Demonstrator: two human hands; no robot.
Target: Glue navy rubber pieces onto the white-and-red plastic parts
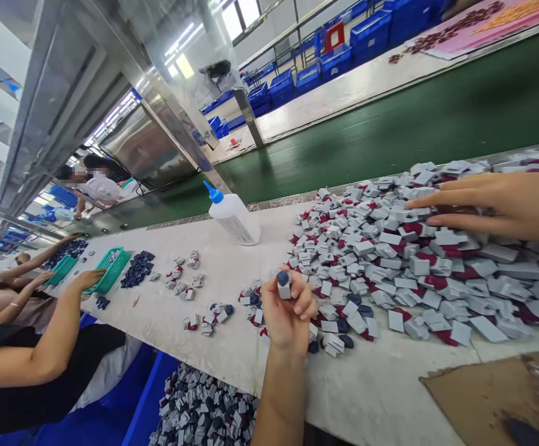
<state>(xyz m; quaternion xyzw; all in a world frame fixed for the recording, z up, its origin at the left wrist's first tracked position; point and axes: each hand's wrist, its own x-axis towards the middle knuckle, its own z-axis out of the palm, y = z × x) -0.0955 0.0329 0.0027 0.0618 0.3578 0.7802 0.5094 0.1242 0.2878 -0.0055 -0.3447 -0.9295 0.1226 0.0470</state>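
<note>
Between the thumb and fingers of my left hand (pixel 288 306) is a small light grey piece with a dark blue top (pixel 283 284), held upright above the table. At the right, my right hand (pixel 497 204) reaches over a large heap of grey and dark red pieces (pixel 367 241), its fingers stretched out and apart over the heap's upper part. Some pieces with dark blue parts (pixel 344 325) lie just right of my left hand. Small clusters of similar pieces (pixel 186 279) are spread to its left.
A white bottle with a blue cap (pixel 235 218) stands behind my left hand. Beyond runs a green conveyor belt (pixel 344 136). Cardboard (pixel 497 396) lies at the lower right. A blue bin (pixel 146 396) with pieces is below the table edge. Co-workers' arms reach to green baskets (pixel 111 271).
</note>
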